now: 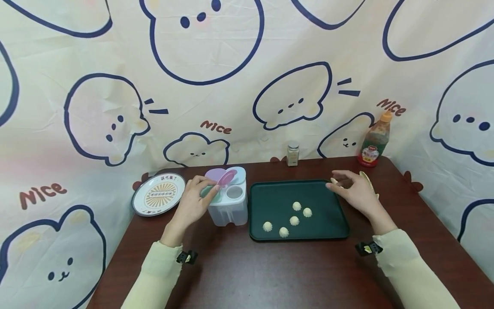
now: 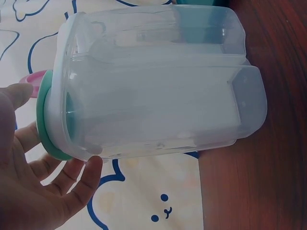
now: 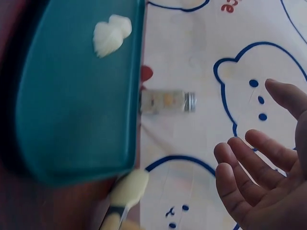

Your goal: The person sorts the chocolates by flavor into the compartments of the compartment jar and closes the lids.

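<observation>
My left hand (image 1: 194,199) pinches a small pink lid (image 1: 227,177) tilted over the clear plastic storage box (image 1: 227,213). Beside the lid, one round opening (image 1: 234,192) in the box's white top is uncovered. A green lid (image 2: 44,115) sits on the top, beside my left fingers. My right hand (image 1: 353,191), fingers relaxed and holding nothing, hovers past the right end of the dark green tray (image 1: 316,193). Below it lies a utensil with a pale cream head (image 3: 132,188), partly hidden by the hand in the head view. Several small white ridged buns (image 1: 294,220) lie on the tray.
A white patterned plate (image 1: 160,194) leans at the left of the table. Behind the tray stands a small glass jar (image 1: 293,154) with a metallic cap. A sauce bottle (image 1: 375,143) with an orange cap is at the back right. A printed cloth backdrop (image 1: 239,103) borders the table (image 1: 254,274).
</observation>
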`<state>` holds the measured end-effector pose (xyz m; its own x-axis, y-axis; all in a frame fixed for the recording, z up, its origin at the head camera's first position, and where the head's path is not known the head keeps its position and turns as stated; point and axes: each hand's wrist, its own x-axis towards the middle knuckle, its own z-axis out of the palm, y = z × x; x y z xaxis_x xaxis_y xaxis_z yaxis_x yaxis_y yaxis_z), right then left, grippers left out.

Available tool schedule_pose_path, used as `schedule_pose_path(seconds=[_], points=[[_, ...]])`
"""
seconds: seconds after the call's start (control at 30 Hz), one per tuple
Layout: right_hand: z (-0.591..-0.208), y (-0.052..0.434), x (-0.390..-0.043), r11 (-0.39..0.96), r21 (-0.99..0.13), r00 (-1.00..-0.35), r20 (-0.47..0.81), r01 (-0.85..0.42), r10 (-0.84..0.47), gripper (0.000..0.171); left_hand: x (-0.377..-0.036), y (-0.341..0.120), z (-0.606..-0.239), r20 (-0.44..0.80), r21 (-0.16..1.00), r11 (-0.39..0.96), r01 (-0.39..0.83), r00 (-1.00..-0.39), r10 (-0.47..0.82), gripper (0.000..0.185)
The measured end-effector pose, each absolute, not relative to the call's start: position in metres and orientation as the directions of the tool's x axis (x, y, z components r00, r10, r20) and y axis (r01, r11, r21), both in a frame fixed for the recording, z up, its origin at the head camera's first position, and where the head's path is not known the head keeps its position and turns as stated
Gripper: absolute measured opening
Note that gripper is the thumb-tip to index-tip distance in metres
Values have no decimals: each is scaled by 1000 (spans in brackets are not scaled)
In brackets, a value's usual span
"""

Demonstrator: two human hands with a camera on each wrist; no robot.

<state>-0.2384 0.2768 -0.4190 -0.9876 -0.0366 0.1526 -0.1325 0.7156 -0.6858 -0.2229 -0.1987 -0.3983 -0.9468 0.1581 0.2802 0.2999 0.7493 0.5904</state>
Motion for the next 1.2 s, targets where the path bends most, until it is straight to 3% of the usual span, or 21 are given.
schedule_pose_path(seconds=[0.57, 1.2], points=[[-450, 334, -227, 795, -606, -987, 127, 1, 99, 75, -225, -198, -398, 288, 588, 748, 308, -944, 162, 48], [-472, 358, -217, 805, -580, -974, 80, 127, 212, 82, -224, -198, -398, 274, 599, 744, 295, -949, 156, 48]])
